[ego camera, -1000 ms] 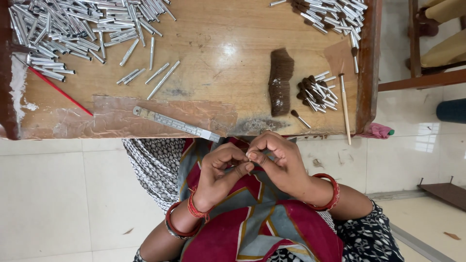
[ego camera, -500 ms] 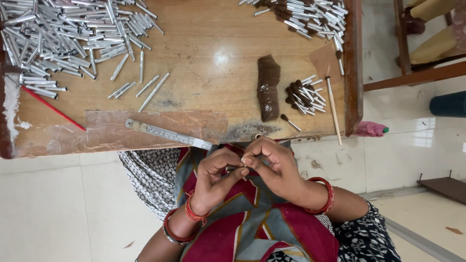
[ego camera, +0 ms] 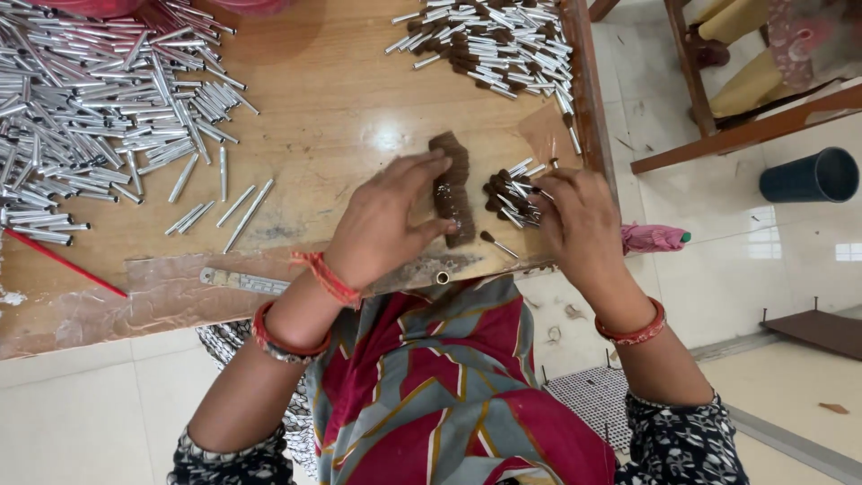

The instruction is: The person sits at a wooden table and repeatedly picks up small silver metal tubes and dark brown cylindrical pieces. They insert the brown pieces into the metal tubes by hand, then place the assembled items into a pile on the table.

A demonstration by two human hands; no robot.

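Fingers of left hand [ego camera: 386, 224] touching brown strip [ego camera: 452, 189] | right hand [ego camera: 579, 224] on tipped tubes [ego camera: 512, 193]

**Hidden, cropped, unclear**

Big heap of silver tubes [ego camera: 85, 108] cut off by the upper left and top edges. Brown-tipped pile [ego camera: 489, 45] at top centre cropped the same way. Red stick [ego camera: 63, 263] running out at the left edge. Metal ruler [ego camera: 242, 281] partly covered by the left hand [ego camera: 386, 224]. Brown strip [ego camera: 452, 184] half masked by left fingertips [ego camera: 437, 163]. Right hand [ego camera: 579, 224] covering part of the small brown-tipped bundle [ego camera: 507, 193]; whether anything sits pinched there, impossible to tell. Dark bucket [ego camera: 808, 177] clipped at right.
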